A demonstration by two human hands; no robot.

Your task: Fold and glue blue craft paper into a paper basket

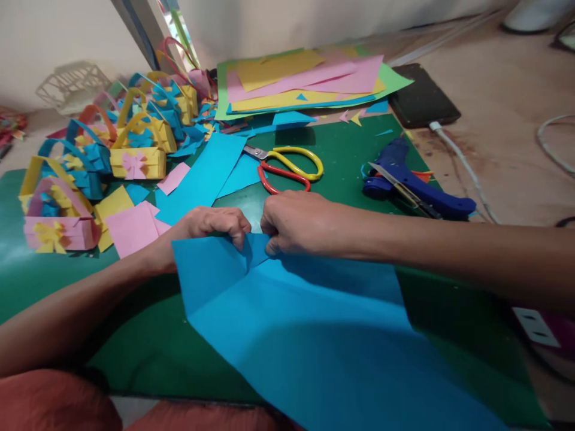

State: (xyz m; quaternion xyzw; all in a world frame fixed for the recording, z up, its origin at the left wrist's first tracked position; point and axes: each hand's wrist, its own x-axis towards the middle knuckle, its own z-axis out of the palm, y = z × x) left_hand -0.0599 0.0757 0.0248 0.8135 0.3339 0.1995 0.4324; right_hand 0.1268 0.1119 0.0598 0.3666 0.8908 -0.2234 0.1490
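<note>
A large sheet of blue paper (287,311) spreads across the front of the green board, with a crease running along it near the far edge. My left hand (218,224) grips that far edge, fingers curled over it. Close beside it, my right hand (299,224) pinches the same edge, knuckles up. Between the two hands a small part of the paper is folded. Just beyond my hands lie scissors (291,167) with one yellow and one red handle loop, their blades resting by blue paper strips (204,176).
Small paper baskets (137,161) with bows crowd the left. Coloured sheets (287,78) are stacked at the back, near a black phone (422,96) on a white cable. A blue glue gun (417,179) and a cutter knife (399,185) lie right on the green board (144,359).
</note>
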